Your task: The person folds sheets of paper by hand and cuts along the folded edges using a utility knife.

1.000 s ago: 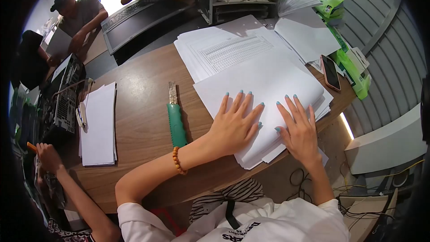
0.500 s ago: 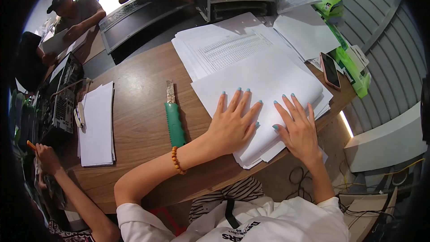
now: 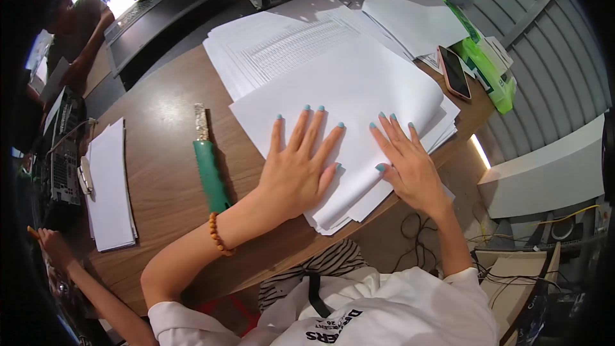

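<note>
My left hand [image 3: 296, 170] lies flat with fingers spread on the left part of a white paper sheet [image 3: 365, 77]. On the sheet's right part, by its curled-over edge, rests my right hand [image 3: 410, 170], its fingers stretched out and slightly apart. That edge bends over in a soft fold near the table's front. Beneath it are more sheets, and printed pages with a table of figures [image 3: 275, 54] stick out at the back left. A green-handled tool [image 3: 210, 176] with a flat, mottled blade lies left of my left hand, apart from it.
A clipped paper stack [image 3: 110, 186] lies on the left of the wooden table [image 3: 163, 112]. A phone [image 3: 455, 74], loose white sheets [image 3: 416, 16] and green packages [image 3: 487, 74] stand at the right. Another person's hand [image 3: 54, 247] holds an orange object at lower left.
The camera view has turned, so the table and papers appear further left and higher. Both hands stay on the sheet, with little visible movement over it.
</note>
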`<state>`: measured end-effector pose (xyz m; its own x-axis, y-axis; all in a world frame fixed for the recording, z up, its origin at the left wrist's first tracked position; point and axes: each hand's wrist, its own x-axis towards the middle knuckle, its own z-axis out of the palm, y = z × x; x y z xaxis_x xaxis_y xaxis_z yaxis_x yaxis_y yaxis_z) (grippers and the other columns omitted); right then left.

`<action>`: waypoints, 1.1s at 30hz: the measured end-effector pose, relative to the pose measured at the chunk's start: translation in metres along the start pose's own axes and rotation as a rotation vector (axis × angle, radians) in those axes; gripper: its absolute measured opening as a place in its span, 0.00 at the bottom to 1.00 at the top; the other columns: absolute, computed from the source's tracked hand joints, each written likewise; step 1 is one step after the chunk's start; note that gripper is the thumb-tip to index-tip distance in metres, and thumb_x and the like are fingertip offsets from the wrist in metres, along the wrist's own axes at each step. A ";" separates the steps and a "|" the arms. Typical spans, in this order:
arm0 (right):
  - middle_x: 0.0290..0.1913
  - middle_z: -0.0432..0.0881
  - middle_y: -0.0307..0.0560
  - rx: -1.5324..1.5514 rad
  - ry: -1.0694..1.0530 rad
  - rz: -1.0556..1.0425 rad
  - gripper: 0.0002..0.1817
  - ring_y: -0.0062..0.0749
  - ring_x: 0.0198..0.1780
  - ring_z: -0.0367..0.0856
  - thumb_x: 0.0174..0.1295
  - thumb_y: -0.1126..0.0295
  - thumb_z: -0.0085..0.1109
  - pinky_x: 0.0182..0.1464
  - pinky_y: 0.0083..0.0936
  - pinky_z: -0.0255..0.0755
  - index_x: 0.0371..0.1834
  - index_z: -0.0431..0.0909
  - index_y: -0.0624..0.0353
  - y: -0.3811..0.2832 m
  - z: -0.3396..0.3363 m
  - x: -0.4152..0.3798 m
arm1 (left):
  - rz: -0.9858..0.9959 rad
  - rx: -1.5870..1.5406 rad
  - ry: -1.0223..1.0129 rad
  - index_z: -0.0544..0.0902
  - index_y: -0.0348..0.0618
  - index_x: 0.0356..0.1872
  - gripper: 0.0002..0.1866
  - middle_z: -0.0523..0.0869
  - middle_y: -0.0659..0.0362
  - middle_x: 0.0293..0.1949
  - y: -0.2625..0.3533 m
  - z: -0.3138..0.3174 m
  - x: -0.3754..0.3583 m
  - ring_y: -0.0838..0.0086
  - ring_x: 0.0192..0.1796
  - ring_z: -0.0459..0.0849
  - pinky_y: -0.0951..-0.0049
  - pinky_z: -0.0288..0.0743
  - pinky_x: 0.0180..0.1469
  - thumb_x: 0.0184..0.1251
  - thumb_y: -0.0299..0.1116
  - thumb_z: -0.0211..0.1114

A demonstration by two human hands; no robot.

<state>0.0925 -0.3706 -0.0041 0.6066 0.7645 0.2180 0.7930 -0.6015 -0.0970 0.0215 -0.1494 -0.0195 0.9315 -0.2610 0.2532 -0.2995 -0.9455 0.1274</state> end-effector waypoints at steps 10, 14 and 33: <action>0.68 0.59 0.53 -0.132 -0.070 0.216 0.24 0.46 0.69 0.57 0.69 0.64 0.37 0.71 0.47 0.40 0.66 0.59 0.61 0.105 -0.016 -0.008 | -0.008 0.016 -0.027 0.58 0.48 0.68 0.31 0.56 0.45 0.68 0.002 -0.005 0.000 0.52 0.72 0.51 0.43 0.42 0.68 0.64 0.40 0.50; 0.70 0.57 0.51 -0.489 -0.016 0.312 0.26 0.41 0.72 0.51 0.70 0.59 0.36 0.70 0.52 0.37 0.64 0.61 0.65 0.100 -0.015 -0.006 | -0.009 0.030 0.011 0.58 0.48 0.68 0.30 0.57 0.45 0.68 0.001 0.000 -0.001 0.52 0.71 0.52 0.43 0.43 0.68 0.64 0.40 0.49; 0.71 0.48 0.61 0.026 -0.089 0.032 0.35 0.59 0.72 0.44 0.55 0.46 0.54 0.60 0.74 0.40 0.63 0.66 0.53 -0.090 -0.007 -0.046 | -0.028 0.079 0.040 0.59 0.49 0.68 0.30 0.58 0.48 0.68 0.003 0.002 -0.002 0.56 0.72 0.53 0.45 0.45 0.68 0.64 0.41 0.50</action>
<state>-0.0068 -0.3533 0.0018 0.6330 0.7635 0.1277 0.7739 -0.6202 -0.1281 0.0190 -0.1519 -0.0221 0.9298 -0.2282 0.2888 -0.2553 -0.9650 0.0593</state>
